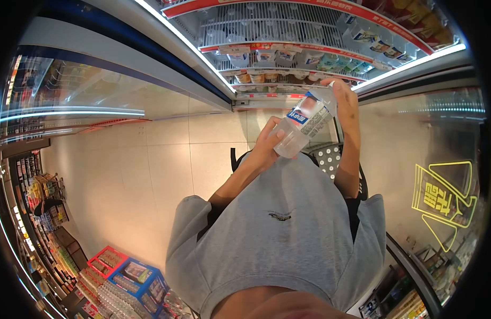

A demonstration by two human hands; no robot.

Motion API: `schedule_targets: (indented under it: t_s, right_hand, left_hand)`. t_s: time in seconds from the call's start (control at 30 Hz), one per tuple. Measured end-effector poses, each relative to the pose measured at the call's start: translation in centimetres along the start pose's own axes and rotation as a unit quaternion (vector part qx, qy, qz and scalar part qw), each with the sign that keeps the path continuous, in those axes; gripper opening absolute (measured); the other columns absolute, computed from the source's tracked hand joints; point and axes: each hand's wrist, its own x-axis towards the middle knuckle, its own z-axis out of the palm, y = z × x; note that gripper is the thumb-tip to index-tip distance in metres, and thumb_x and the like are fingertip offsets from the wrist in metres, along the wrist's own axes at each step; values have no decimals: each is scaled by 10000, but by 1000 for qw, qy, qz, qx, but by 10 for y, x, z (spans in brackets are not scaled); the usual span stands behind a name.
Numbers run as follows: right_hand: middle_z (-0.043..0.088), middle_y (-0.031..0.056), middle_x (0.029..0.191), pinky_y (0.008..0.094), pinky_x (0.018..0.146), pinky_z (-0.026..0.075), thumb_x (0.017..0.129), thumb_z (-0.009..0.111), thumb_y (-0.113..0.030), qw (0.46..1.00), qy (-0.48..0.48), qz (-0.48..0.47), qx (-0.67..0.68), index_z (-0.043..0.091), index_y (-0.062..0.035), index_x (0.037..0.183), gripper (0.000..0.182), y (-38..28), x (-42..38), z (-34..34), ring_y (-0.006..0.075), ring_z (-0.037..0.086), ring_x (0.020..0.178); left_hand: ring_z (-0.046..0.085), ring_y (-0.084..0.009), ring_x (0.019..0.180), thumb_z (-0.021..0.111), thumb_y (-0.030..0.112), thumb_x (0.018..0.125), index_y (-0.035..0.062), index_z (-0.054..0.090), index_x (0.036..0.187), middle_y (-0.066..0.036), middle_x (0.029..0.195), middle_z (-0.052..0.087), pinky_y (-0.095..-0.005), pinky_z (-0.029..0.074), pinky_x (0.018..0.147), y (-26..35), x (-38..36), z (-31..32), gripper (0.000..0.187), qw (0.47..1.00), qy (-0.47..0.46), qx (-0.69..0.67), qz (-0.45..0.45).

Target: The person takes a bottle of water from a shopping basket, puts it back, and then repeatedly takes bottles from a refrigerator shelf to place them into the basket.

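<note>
A clear plastic bottle (pixel 314 114) with a blue, white and pink label is held tilted in front of my chest, its neck end up to the right. My left hand (pixel 268 142) is closed around the lower part of it, near the base. Up at the neck end, my right hand (pixel 345 98) grips the bottle with its fingers bent around the top, which they mostly hide. Just beyond both hands stand the lit cooler shelves (pixel 272 45), stocked with bottles, cups and packs.
Glass doors stand on both sides, the left door (pixel 91 90) and the right door (pixel 415 122) with yellow lettering. Beside my right forearm is a dark basket (pixel 329 161) with several white round spots. Stacked drinks and a blue crate (pixel 136 279) are at lower left.
</note>
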Motion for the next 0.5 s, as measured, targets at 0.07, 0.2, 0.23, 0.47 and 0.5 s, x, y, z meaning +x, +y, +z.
schedule_targets:
  t_s: [0.07,0.2,0.23,0.47,0.5]
  right_hand:
    - [601,10,981,207,757,386,997,459,-405,998,19,-39,39,622,-5,1111,447,0,5,7,61,505,879]
    - [605,16,1056,229,844,405,998,432,-445,983,-19,14,182,549,-36,1257,498,27,3,2,89,540,956]
    - [611,26,1067,242,864,413,997,432,-445,974,-13,27,223,532,-42,1278,501,33,0,4,107,553,977]
    - [583,92,1224,334,980,436,987,434,-454,921,-60,45,382,330,-53,1442,615,46,-13,8,191,566,1129]
    - [551,100,1280,347,994,432,982,441,-465,915,-68,40,397,292,-55,1465,651,48,-14,9,209,547,1166]
  left_hand:
    - [600,-249,1047,736,300,824,81,416,1249,-117,1191,546,-404,549,792,-6,4,2,575,997,1,68,31]
    - [543,-256,1120,793,259,763,76,426,1243,-118,1198,528,-397,445,959,-16,16,-3,631,777,48,533,331]
    - [528,-254,1135,796,243,755,70,430,1238,-121,1201,526,-388,416,981,-14,16,-4,630,772,48,546,321]
    - [536,-248,1116,776,210,763,57,445,1228,-121,1190,528,-370,428,965,-23,29,-22,591,906,39,375,193]
    - [538,-250,1112,764,196,768,58,440,1233,-117,1189,528,-372,437,953,-23,30,-17,584,949,38,275,148]
